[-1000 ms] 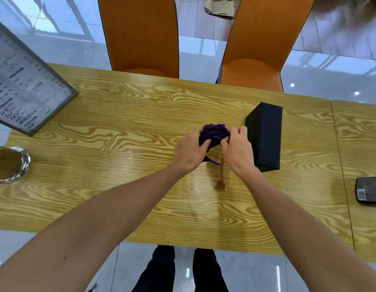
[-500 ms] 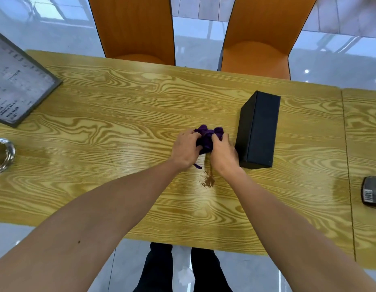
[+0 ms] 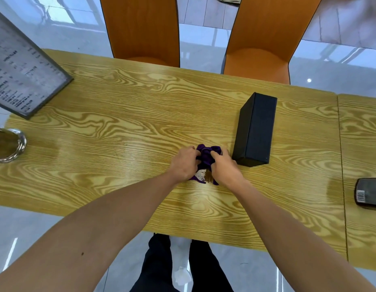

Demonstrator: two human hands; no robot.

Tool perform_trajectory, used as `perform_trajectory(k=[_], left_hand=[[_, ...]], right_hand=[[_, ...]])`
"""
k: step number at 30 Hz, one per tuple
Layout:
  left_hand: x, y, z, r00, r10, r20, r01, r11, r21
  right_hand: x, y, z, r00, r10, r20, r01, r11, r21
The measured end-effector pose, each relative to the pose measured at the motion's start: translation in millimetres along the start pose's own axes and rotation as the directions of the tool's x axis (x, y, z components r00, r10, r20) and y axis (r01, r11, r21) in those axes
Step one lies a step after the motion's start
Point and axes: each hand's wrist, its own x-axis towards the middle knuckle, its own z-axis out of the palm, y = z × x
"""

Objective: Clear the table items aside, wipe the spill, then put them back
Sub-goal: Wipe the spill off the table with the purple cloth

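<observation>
Gripping a bunched purple cloth (image 3: pixel 206 158) with both hands — left hand (image 3: pixel 183 164) curled round its left side, right hand (image 3: pixel 224 167) curled round its right, fingers dug into the folds. Pressing the cloth down on the table (image 3: pixel 119 127), near the middle, over a brown spill (image 3: pixel 208 175) showing between the wrists; a wet smear (image 3: pixel 200 175) lying just beside it, under the cloth's lower edge. Lying just right of the hands, close to the right hand: a black box (image 3: pixel 255 129), closed, contents hidden. Sitting at the table's left edge — a metal cup (image 3: pixel 7 145), partly cut off, inside too dim for telling what it holds. Standing tilted at the far left corner: a menu stand (image 3: pixel 22 72). Resting at the right edge, well apart from the cloth: a dark phone (image 3: pixel 369 193). Facing the far side: two orange chairs (image 3: pixel 140 28).
</observation>
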Motion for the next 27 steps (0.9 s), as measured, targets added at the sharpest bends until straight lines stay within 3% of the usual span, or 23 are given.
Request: perform_trajectory(k=[4, 12, 21, 27], left_hand=[[-21.8, 0.6, 14.5, 1.0, -0.025, 0.003, 0.025, 1.0, -0.014], [-70.8, 0.4, 47.5, 0.998, -0.056, -0.013, 0.056, 0.998, -0.03], [-115.1, 4.6, 71.2, 0.988, -0.153, 0.033, 0.156, 0.973, -0.171], [-135.4, -2.0, 76.8, 0.949, -0.234, 0.211, 0.296, 0.89, -0.346]], right_hand=[[-17.9, 8.3, 14.2, 0.997, -0.07, -0.016, 0.071, 0.997, 0.024], [-60.5, 15.5, 44.1, 0.997, -0.079, 0.012, 0.079, 0.996, 0.047], [-88.5, 18.0, 57.7, 0.989, -0.138, 0.06, 0.126, 0.977, 0.171], [-98.7, 18.7, 63.3, 0.975, -0.085, 0.204, 0.003, 0.927, 0.375]])
